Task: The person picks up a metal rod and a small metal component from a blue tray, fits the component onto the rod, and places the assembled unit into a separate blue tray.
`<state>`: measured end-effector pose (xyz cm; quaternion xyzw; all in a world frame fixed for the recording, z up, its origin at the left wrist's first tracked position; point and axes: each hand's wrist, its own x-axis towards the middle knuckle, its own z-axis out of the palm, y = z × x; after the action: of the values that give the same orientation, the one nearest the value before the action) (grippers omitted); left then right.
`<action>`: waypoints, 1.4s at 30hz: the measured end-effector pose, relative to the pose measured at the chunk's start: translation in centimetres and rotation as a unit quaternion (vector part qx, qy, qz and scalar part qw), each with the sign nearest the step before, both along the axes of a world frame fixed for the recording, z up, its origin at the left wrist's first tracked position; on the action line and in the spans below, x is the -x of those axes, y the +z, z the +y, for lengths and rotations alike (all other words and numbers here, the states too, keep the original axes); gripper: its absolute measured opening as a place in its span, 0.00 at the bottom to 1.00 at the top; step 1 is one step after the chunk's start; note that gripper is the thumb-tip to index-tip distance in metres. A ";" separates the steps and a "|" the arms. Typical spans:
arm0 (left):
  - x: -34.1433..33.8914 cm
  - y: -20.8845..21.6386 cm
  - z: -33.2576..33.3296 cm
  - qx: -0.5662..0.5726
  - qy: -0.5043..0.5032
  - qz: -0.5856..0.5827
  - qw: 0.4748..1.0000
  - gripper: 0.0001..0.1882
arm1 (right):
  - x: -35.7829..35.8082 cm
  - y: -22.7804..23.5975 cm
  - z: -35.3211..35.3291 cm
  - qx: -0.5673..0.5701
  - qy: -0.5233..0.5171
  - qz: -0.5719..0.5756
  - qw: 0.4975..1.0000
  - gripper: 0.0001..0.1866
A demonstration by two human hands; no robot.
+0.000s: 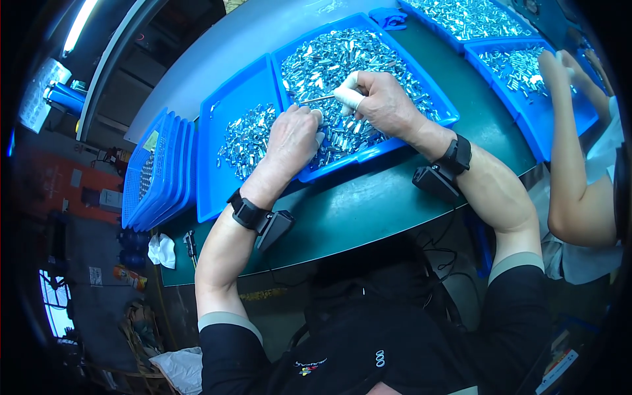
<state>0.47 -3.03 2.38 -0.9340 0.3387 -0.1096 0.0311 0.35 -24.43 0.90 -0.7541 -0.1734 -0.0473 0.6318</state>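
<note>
My right hand (388, 105), with white finger covers, pinches a thin metal rod (319, 99) above the larger heap. The rod reaches left to the fingers of my left hand (294, 139), which are closed; whatever is inside them is hidden. Below both hands, a blue tray (442, 113) holds a thick heap of small shiny metal pieces (345, 56). My left hand is over the border with a second blue tray (227, 85), where a smaller pile of similar pieces (250, 135) lies. Each wrist wears a black strap with a small box.
Blue perforated baskets (161, 178) stand stacked left of the trays. A caliper (190, 247) and white cloth (161, 251) lie at the green table's (355, 204) left end. At right, a co-worker's arms (563, 131) reach over another blue tray (517, 108). A blue cloth (388, 18) lies behind.
</note>
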 end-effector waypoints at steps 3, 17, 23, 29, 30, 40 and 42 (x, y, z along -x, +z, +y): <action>0.3 0.1 -0.4 -0.011 0.004 -0.006 1.000 0.10 | 0.1 0.0 -0.2 -0.001 -0.009 0.010 1.000 0.09; 1.7 0.4 0.8 0.069 -0.035 0.004 0.997 0.05 | 0.2 0.0 -0.2 0.002 -0.020 -0.028 0.999 0.14; 1.6 0.9 2.0 0.355 0.057 0.156 0.920 0.10 | 0.4 0.3 -0.3 0.016 -0.009 -0.006 1.000 0.09; 0.7 -0.8 3.9 0.601 0.118 0.239 0.753 0.13 | -0.3 -0.8 -0.1 0.044 0.010 -0.025 0.999 0.11; 0.6 -1.1 4.0 0.626 0.113 0.245 0.731 0.13 | -0.5 -0.9 -0.2 0.050 0.012 -0.026 0.998 0.11; 0.8 -1.6 3.1 0.664 0.101 0.269 0.690 0.12 | 0.5 0.5 -0.1 0.024 0.005 0.025 0.999 0.11; 0.8 -1.8 3.2 0.677 0.083 0.280 0.676 0.12 | 0.5 0.5 -0.1 0.027 -0.003 0.018 0.999 0.11</action>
<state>-0.36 0.17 0.56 -0.7110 0.0863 -0.0388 -0.6968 -0.10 -24.56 1.45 -0.7724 -0.1606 -0.0312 0.6137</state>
